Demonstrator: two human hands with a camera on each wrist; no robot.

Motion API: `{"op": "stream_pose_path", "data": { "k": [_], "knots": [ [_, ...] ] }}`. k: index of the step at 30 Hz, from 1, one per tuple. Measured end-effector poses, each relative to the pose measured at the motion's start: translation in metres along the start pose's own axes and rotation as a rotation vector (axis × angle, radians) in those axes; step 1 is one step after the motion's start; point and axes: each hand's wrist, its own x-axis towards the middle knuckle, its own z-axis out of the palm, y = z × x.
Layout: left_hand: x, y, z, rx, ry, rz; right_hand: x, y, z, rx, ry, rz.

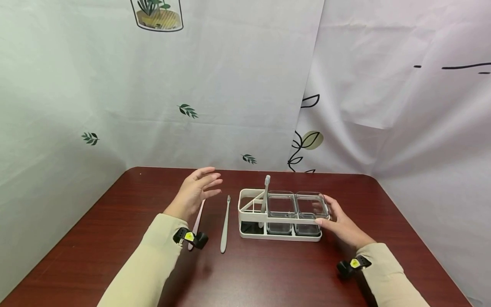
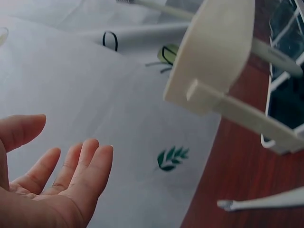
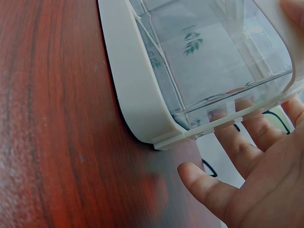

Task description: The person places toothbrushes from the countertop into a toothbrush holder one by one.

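Note:
A white toothbrush holder [image 1: 251,237] stands on the table, with two clear square cups [image 1: 280,229] in its middle and right places. One toothbrush [image 1: 267,182] stands upright in the left part of the holder. My right hand [image 1: 342,224] grips the holder's right end, thumb at the front rail and fingers round the side and back. My left hand [image 1: 194,192] hovers left of the holder, its fingers loosely bent and nothing in them. Below it lies a pinkish toothbrush [image 1: 198,219], partly hidden by the hand and wrist strap. Between that and the holder lies a grey-white toothbrush [image 1: 225,226].
The dark red wooden table [image 1: 268,273] has rounded back corners. White cloth [image 1: 238,85] printed with leaves hangs behind it and along both sides. Each wrist carries a black strap with a small camera [image 1: 347,268].

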Motion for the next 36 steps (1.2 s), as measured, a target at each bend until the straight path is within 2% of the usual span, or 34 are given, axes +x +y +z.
{"op": "stream_pose_path", "data": {
  "k": [10, 18, 30, 36],
  "knots": [
    [0.007, -0.007, -0.021, 0.093, 0.043, -0.051, -0.001, 0.000, 0.000, 0.012, -0.001, -0.002],
    [0.016, -0.014, -0.036, 0.161, 0.091, -0.140, -0.002, -0.003, 0.000, 0.019, -0.005, -0.004],
    [0.023, -0.026, -0.051, 0.249, 0.129, -0.201, 0.001, 0.002, 0.000, 0.012, -0.012, 0.007],
    [0.028, -0.031, -0.056, 0.335, 0.128, -0.222, 0.001, 0.001, -0.001, 0.017, -0.008, 0.013]
  ]
}}
